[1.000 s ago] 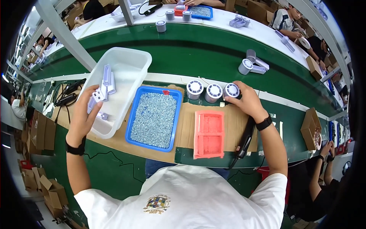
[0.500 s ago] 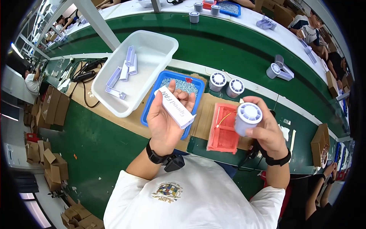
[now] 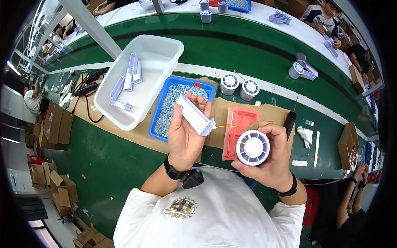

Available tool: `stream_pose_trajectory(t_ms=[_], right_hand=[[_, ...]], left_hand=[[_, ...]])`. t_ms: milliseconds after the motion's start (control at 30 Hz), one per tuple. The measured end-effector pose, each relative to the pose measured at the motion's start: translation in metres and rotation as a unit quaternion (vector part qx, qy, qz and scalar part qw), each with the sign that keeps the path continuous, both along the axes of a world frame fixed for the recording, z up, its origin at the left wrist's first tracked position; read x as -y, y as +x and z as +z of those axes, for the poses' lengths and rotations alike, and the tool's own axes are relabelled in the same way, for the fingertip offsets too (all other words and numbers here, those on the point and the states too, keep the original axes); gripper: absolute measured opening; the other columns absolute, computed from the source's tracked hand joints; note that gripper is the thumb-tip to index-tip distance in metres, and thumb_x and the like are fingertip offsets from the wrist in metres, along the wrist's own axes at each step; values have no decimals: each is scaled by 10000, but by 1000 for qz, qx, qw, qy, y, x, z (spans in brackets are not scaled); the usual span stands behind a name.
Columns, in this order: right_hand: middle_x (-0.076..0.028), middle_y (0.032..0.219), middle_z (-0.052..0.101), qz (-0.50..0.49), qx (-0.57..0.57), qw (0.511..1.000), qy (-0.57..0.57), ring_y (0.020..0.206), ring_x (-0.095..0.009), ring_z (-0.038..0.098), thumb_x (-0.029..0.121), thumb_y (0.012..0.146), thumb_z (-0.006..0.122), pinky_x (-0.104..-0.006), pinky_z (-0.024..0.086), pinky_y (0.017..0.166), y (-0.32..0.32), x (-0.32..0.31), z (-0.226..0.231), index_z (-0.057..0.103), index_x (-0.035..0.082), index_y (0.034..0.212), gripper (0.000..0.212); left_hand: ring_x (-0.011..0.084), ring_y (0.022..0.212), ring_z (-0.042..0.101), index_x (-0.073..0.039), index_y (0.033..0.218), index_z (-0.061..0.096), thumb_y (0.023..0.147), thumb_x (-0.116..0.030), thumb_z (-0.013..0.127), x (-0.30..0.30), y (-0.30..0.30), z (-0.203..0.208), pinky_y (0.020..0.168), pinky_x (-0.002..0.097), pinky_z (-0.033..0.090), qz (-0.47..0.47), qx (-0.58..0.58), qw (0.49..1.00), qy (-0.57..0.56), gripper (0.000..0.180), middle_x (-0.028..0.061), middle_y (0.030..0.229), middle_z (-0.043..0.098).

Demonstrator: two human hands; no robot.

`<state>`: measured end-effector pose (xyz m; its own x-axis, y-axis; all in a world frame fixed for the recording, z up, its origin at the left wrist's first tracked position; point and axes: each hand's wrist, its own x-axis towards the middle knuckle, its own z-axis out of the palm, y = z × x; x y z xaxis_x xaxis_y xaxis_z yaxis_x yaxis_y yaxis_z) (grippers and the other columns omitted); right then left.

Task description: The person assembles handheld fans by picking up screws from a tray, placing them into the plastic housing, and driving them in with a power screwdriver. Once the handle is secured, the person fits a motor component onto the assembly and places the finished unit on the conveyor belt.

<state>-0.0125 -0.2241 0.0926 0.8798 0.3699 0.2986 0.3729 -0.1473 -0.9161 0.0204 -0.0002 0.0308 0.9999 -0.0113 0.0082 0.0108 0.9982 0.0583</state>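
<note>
My left hand (image 3: pixel 185 138) is closed around a white fan handle (image 3: pixel 191 113), its hinged end pointing right. In my right hand (image 3: pixel 275 165) is a round lilac fan head (image 3: pixel 244 140), its vented face up, gripped by the rim between thumb and fingers. Thin yellow and red wires (image 3: pixel 227 125) span from the fan head to the handle's hinged end. Beneath the fan head lies a red tray (image 3: pixel 228 142) with recesses. Under my left hand sits a blue tray (image 3: pixel 153 120) filled with small bluish metal pieces.
A translucent white tub (image 3: pixel 106 78) at left holds several lilac handles (image 3: pixel 132 64). Two fan heads (image 3: pixel 229 84) stand behind the red tray. A black cylindrical tool (image 3: pixel 290 123) is beside my right hand. Across the green belt (image 3: pixel 206 41), other people work; a cardboard box (image 3: pixel 348 142) stands far right.
The fan head has moved left and down, its face now turned up toward me. The handle has rolled in my left hand, showing its hinged end, and the wires now reach it.
</note>
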Motion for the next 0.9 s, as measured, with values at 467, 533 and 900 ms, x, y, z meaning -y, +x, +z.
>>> stream_pose_trajectory(t_ms=[467, 533, 900], right_hand=[[-154, 1235, 545, -6, 88, 994, -65, 1086, -257, 649, 172, 687, 978, -381, 529, 963, 1, -15, -5, 425, 28, 1340, 868], [-155, 1273, 526, 18, 47, 999, 2, 1135, -256, 625, 183, 708, 968, -376, 511, 991, 1, -13, -8, 424, 20, 1378, 878], [-198, 1367, 569, 42, -78, 985, 145, 1239, -345, 623, 437, 749, 917, -478, 508, 1061, 3, 10, -27, 384, 26, 1524, 1027]], left_hand=[[261, 1227, 559, -75, 1500, 430, 1059, -359, 584, 19, -4, 6, 1221, 512, 376, 31, 98, 993, 50, 547, 144, 1247, 571], [262, 1208, 565, -94, 1502, 422, 1039, -347, 621, 17, -18, 5, 1185, 515, 417, 47, 111, 980, 159, 564, 142, 1246, 571], [276, 1077, 642, -183, 1415, 411, 890, -268, 824, 3, -35, 8, 968, 472, 598, 222, 247, 811, 481, 674, 173, 1228, 605]])
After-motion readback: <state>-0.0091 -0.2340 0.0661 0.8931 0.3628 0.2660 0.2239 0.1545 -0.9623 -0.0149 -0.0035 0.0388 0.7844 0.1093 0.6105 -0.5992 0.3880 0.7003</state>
